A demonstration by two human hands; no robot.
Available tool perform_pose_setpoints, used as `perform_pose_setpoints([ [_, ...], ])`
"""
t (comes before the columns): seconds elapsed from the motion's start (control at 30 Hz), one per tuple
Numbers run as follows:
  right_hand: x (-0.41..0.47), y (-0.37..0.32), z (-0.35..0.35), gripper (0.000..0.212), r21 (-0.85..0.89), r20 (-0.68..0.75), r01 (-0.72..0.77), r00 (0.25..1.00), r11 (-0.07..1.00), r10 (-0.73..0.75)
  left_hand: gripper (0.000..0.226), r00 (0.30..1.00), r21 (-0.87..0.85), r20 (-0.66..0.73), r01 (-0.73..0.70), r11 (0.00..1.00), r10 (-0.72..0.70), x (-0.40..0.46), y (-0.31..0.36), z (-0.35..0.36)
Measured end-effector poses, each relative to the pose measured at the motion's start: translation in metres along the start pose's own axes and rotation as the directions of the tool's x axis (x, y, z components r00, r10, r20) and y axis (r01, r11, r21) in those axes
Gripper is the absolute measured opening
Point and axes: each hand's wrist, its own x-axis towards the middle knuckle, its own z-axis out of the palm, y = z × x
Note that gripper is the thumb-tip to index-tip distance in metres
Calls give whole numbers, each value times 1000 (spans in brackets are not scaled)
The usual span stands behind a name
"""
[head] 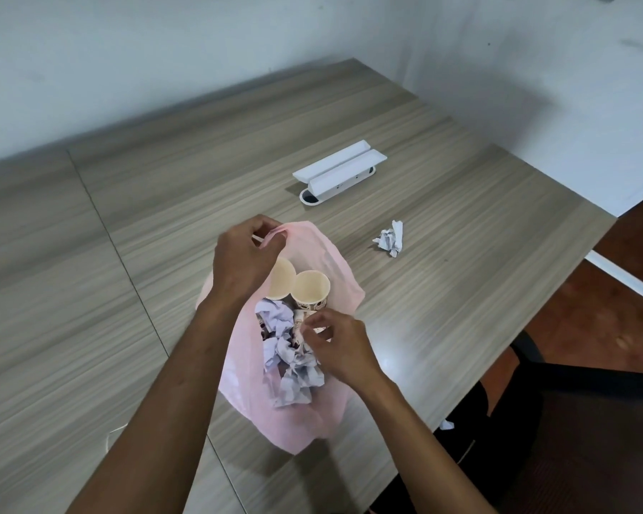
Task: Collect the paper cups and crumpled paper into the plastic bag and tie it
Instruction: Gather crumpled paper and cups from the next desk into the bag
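Left hand [244,254] is covering part of one paper cup [283,281] and the pink plastic bag [323,254] rim. Right hand [336,345] is hiding a printed cup [300,320] below. Black chair [572,421] is running off frame; cup print is blurring.

Pink plastic bag [312,254], cream-lined printed paper cups [310,291], white-grey crumpled paper [389,239], grey-brown wood-grain table [164,217].

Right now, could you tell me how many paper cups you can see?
2, both upright inside the bag: one beside the left hand, one to its right. Others may be hidden under the paper.
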Motion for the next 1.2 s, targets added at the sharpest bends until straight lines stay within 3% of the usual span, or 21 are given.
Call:
perform_pose_setpoints([
  [0.17, 1, -1, -21, 9, 99, -248, 83, 967, 992, -56, 7, 1000, -7, 19, 15, 1000, -15, -1, -2, 3],
  [0.3, 23, -2, -42, 13, 153, -453, 45, 891, 987, 29, 7, 999, -27, 29, 24, 999, -23, 2, -1, 12],
  [0.43, 61, 15, -57, 7, 173, -537, -41, 834, 984, 129, 7, 998, -23, 42, 39, 999, -38, 15, 3, 25],
  [0.7, 154, 56, -81, 30, -53, -438, -221, 882, 974, 176, 8, 999, -54, 36, 38, 998, -36, 44, 8, 43],
  [0.9, 219, 72, -92, 55, -251, -355, -366, 896, 896, 266, 8, 998, -51, 60, 18, 999, -14, 62, -5, 56],
  [1.2, 262, 112, -98, 55, -392, -230, -377, 923, 839, 307, 8, 995, -65, 97, 26, 998, -19, 75, -10, 70],
])
